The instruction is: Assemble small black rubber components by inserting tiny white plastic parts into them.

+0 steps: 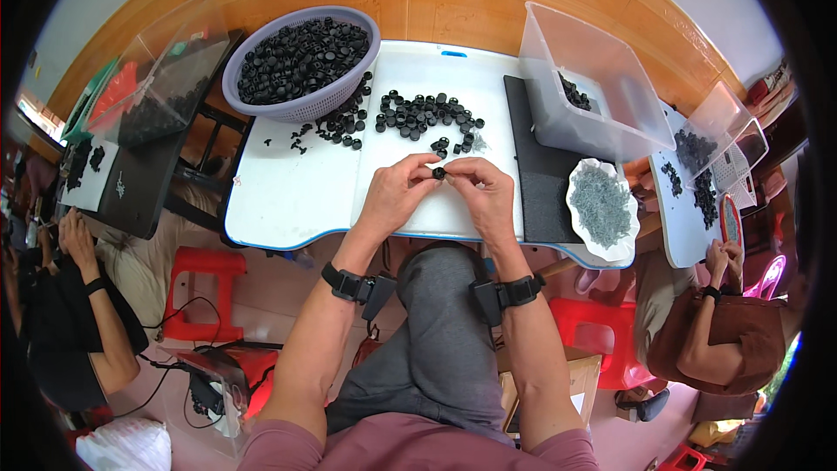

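Observation:
Over the front part of the white table (292,187), a small black cap (438,173) is held up between my two hands. The thumb and fingers of my left hand (397,194) pinch it from the left. Closed fingertips of my right hand (486,196) meet it on the right side; whether they also pinch some smaller piece is too small to tell. Just beyond my fingers lies a loose group of similar black caps (423,115). A few thin greyish clear pieces (476,143) are scattered beside that group.
A purple basket (228,78) heaped with black parts stands at the back left, with more spilled beside it. To the right are a black mat (545,201), a clear plastic bin (602,135) and a white scalloped dish (617,250) of small greyish pieces. People work at tables on both sides.

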Available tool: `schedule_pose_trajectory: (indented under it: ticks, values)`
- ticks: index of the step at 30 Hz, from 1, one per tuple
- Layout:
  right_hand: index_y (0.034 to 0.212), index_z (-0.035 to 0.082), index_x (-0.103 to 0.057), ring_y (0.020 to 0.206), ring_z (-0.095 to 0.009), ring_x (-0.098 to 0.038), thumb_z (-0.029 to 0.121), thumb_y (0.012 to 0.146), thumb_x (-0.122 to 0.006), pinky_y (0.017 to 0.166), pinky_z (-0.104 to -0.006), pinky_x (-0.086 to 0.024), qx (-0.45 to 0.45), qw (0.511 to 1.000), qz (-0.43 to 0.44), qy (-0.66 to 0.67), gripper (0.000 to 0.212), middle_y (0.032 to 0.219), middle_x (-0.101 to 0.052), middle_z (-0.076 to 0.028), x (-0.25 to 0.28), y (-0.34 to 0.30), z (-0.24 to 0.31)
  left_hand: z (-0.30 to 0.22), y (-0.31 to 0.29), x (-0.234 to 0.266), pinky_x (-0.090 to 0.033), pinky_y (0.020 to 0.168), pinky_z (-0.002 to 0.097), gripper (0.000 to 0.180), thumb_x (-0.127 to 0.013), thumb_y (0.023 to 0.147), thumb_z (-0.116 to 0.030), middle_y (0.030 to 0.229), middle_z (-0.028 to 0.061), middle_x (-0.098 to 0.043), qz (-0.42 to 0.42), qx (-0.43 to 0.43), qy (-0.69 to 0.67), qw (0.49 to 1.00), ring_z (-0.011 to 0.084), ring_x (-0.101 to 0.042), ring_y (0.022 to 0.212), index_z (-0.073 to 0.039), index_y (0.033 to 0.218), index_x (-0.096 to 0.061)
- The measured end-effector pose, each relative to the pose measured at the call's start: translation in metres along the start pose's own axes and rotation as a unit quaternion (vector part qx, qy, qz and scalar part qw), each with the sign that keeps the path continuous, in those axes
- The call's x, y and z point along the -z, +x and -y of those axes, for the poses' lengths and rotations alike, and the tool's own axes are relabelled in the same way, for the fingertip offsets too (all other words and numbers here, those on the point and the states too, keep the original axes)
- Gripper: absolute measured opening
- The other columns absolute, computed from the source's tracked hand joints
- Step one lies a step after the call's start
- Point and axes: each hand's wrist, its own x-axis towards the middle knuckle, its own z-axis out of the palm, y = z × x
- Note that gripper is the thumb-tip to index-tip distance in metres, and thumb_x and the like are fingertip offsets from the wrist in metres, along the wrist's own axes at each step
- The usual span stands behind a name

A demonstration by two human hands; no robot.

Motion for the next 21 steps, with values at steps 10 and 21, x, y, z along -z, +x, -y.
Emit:
schedule_pose_trajectory:
  ticks: [10,21]
  values:
    - [0.096,0.003,-0.078,0.077,-0.010,-0.068,-0.004,0.085,-0.073,0.067,-0.0238,-0.052,0.013,0.999,-0.007,-0.042,0.014,0.091,-0.077,-0.007,-0.004,-0.001,0.010,0.006,-0.001,-0.002,-0.058,0.074,0.0268,0.025,-0.076,0.088,-0.008,0.093,0.0115,-0.079,-0.015,0.008,-0.002,1.000,0.0151,-0.075,0.084,0.001,0.110,-0.071]
    - [0.093,0.003,-0.077,0.081,-0.016,-0.072,-0.006,0.083,-0.072,0.067,-0.0271,-0.055,0.078,0.992,0.003,-0.097,0.014,0.093,-0.077,-0.009,-0.005,-0.002,0.013,0.008,-0.001,-0.004,-0.058,0.071,0.0259,0.022,-0.077,0.086,-0.006,0.089,0.0107,-0.078,-0.025,-0.016,0.021,0.999,0.0123,-0.074,0.079,0.002,0.105,-0.070]
